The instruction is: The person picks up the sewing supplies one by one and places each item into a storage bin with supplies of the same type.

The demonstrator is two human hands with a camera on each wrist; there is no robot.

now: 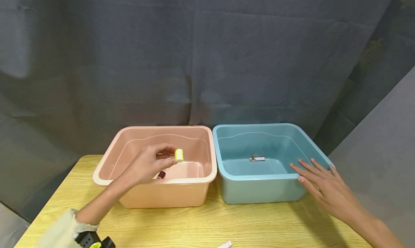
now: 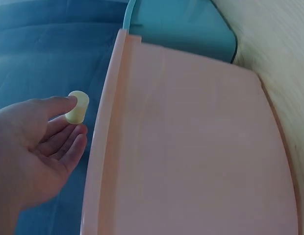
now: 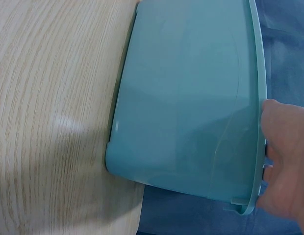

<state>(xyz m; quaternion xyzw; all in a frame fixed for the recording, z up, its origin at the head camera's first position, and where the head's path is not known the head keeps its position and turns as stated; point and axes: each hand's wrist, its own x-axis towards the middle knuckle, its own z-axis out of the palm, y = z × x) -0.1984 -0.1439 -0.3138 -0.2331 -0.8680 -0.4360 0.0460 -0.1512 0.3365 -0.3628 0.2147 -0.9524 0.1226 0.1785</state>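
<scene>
Over the pink basin (image 1: 191,181), my left hand (image 1: 147,165) pinches a small yellow spool (image 1: 179,155) between thumb and fingertips. The left wrist view shows this yellow spool (image 2: 77,107) above the rim, thumb on its near side. A dark red spool-like piece (image 1: 161,175) lies on the pink basin's floor, partly behind the front rim. My right hand (image 1: 327,190) is at the front right rim of the blue basin (image 1: 259,177), its fingers straight and spread. In the right wrist view the hand (image 3: 287,156) appears against that rim. It holds nothing that I can see.
Inside the blue basin lies a small flat whitish piece (image 1: 257,158) with a dark end. A similar pale piece (image 1: 226,244) is at the bottom edge of the head view, on the wooden table (image 1: 181,226). Grey cloth (image 1: 194,60) hangs behind both basins.
</scene>
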